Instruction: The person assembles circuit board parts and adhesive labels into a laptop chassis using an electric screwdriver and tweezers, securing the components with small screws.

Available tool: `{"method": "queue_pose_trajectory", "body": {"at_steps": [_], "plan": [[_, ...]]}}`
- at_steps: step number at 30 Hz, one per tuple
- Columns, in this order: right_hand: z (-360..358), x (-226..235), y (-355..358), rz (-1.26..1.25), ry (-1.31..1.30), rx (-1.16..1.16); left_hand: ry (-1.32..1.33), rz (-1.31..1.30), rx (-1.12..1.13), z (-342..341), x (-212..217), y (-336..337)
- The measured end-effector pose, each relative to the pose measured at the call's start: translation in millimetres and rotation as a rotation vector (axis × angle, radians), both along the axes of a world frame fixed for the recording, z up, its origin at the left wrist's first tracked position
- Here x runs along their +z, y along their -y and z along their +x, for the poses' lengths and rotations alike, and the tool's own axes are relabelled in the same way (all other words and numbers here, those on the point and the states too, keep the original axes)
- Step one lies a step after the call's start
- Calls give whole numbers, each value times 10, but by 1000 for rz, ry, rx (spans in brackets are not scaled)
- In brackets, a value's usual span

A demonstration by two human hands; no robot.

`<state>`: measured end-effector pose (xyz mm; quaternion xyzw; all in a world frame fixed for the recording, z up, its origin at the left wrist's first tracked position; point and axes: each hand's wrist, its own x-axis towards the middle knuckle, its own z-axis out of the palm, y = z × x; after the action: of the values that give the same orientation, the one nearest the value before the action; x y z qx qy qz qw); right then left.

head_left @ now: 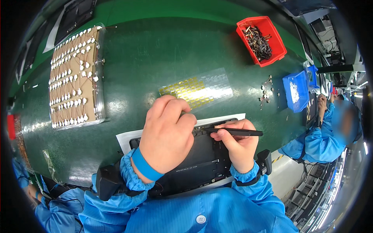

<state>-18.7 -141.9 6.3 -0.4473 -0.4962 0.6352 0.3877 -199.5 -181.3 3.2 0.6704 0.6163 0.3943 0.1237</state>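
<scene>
My left hand (165, 134), with a blue band (145, 166) at its wrist, is over the far edge of a black flat device panel (194, 174). Its fingers are bent and pressed together; what they hold, if anything, is hidden. My right hand (241, 146) grips a slim black pen-like tool (244, 132) whose tip points left at the panel's far edge, close to my left fingertips. White paper (125, 140) lies under the panel. Just beyond my left hand is a clear sheet with yellow stickers (194, 89), part of it bare.
At the left stands a clear tray (100, 77) of white round parts with brown wires. A red bin (278, 42) of small dark strips is at the far right, near a blue bin (289, 93) and loose small parts (265, 93). A co-worker (318, 139) sits at right.
</scene>
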Motion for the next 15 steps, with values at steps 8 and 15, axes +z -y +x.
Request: {"method": "queue_pose_trajectory", "body": {"at_steps": [8,15], "plan": [[-23,-48,-32,12,40,-8,-8,2,-94,22,-38,-5],[-20,-83,14,44,29,-9,-112,-9,-122,69,-60,42]]}}
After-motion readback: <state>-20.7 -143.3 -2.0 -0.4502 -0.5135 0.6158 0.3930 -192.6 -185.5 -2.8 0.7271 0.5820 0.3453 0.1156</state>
